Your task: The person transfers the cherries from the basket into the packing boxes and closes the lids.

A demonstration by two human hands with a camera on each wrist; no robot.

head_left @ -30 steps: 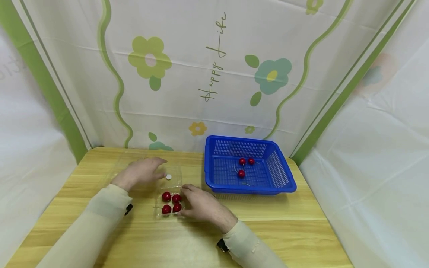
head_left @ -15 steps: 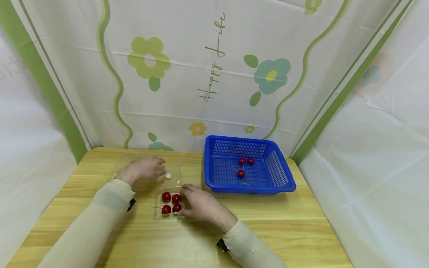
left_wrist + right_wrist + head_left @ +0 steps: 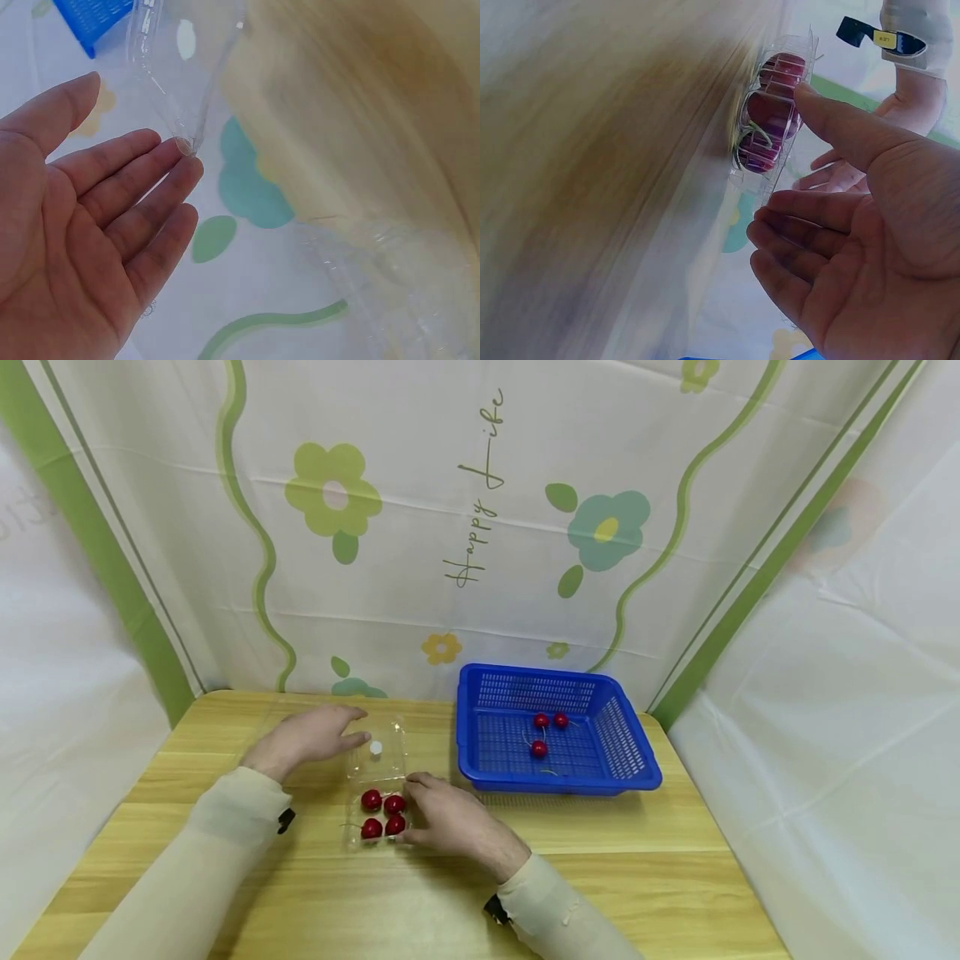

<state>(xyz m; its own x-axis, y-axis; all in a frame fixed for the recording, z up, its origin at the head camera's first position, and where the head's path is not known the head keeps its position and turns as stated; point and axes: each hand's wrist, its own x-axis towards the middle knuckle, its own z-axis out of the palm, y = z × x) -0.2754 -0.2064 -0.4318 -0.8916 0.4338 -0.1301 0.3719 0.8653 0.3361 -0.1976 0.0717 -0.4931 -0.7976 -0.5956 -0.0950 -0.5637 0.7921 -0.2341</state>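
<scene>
Lid [image 3: 384,762] at new tilt by left hand [image 3: 309,737]

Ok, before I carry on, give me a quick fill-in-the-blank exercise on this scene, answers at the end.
1. The basket is coloured ____.
2. In the head view, the clear container holds ____ red cherries.
3. The hand nearest the white dot is the person's ____ one.
4. In the head view, the basket stands to the container's ____.

Missing words: blue; four; left; right.
</scene>
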